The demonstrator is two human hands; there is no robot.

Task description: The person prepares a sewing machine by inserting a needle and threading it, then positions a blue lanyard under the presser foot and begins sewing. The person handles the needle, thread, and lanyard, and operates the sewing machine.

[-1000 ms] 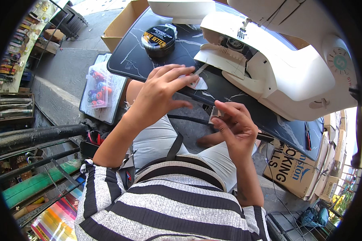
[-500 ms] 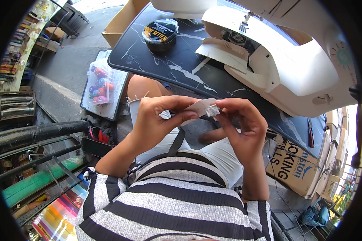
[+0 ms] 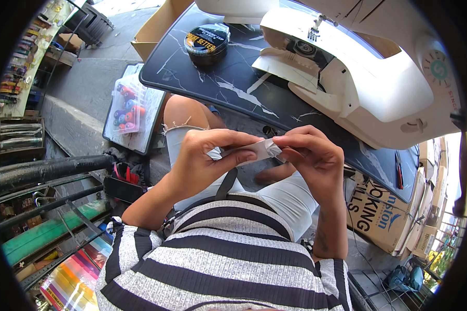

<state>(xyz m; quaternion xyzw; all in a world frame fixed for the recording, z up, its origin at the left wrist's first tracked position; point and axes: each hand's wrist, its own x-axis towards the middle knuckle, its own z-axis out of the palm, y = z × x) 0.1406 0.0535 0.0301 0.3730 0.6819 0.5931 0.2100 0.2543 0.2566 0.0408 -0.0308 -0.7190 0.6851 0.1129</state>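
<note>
Nearest the camera is the person's black-and-white striped top [image 3: 218,264], with both forearms rising from it. Above the lap, the left hand [image 3: 205,160] and right hand [image 3: 311,155] meet around a small piece of white fabric [image 3: 254,151]. The left thumb and fingers pinch its left end, the right fingertips pinch its right end, so the fabric spans the gap between the two hands, in the air and short of the tabletop edge. Beyond the hands lies the dark marbled tabletop [image 3: 233,88]. On it, at the far left, sits a round black tin [image 3: 206,42]; to the right stands a white sewing machine [image 3: 368,78]. Left of the tabletop, lower down, is a clear box of coloured thread spools [image 3: 125,106].
</note>
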